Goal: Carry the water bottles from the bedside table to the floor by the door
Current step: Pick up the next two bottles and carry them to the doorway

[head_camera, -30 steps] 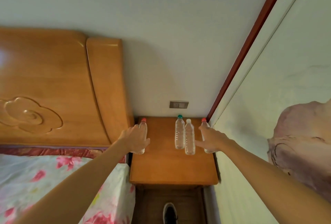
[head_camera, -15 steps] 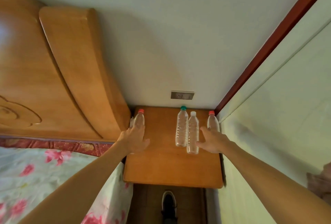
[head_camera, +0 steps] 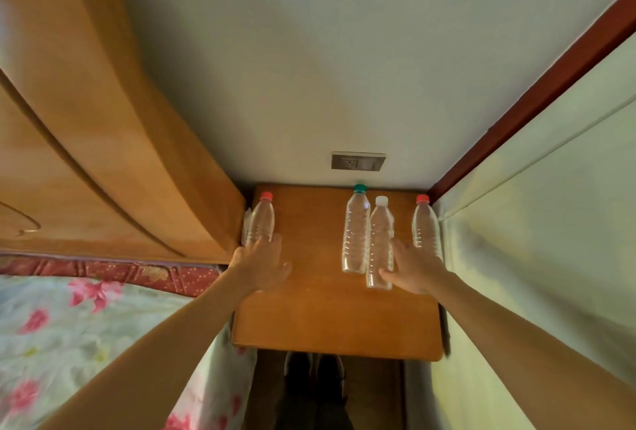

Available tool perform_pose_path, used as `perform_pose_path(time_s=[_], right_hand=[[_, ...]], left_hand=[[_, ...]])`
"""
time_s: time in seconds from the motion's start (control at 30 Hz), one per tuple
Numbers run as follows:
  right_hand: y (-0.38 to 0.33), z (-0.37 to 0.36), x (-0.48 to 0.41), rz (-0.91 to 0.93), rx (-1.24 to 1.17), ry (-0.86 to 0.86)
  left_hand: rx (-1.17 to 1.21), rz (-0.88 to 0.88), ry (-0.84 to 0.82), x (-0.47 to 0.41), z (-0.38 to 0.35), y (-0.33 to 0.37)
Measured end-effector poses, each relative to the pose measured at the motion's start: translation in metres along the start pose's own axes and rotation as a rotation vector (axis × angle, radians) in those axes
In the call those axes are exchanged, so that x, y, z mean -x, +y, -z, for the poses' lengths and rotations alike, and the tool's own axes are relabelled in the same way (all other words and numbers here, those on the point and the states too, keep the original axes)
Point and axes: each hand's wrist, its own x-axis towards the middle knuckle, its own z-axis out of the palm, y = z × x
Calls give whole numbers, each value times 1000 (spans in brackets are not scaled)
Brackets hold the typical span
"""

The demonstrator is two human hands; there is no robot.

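Head view, looking down: a wooden bedside table [head_camera: 330, 323] stood against a pale wall, between a wooden headboard [head_camera: 113, 161] on the left and a light curtain [head_camera: 537, 240] on the right. Four clear water bottles stood upright on it. A red-capped bottle [head_camera: 262, 219] was at the back left corner; a green-capped bottle [head_camera: 356, 230] and a white-capped bottle [head_camera: 380, 240] touched near the middle; another red-capped bottle [head_camera: 426, 223] stood at the right edge. The left hand [head_camera: 263, 266], fingers spread, reached the left bottle's base without closing round it. The right hand [head_camera: 416, 266], fingers spread, lay between the white-capped and right bottles, gripping neither. A floral bedsheet [head_camera: 69, 326] lay lower left.
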Motion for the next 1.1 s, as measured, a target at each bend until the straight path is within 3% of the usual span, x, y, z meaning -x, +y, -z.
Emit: perform_pose_path(time_s=[0.4,0.6,0.93,1.1], right_hand=[[15,-38,-73,-108,-200,67],[13,-55,-99,-251,-254,133],[13,-75,-121,-348,-459,247],[17,-78,-124,-353,-523,263]], left_hand=[[24,4,140,-66,-43,-39],[64,3,208,-81,-57,-48],[-29,144,119,-93,-46,-44],[109,165,147,-96,-54,-40]])
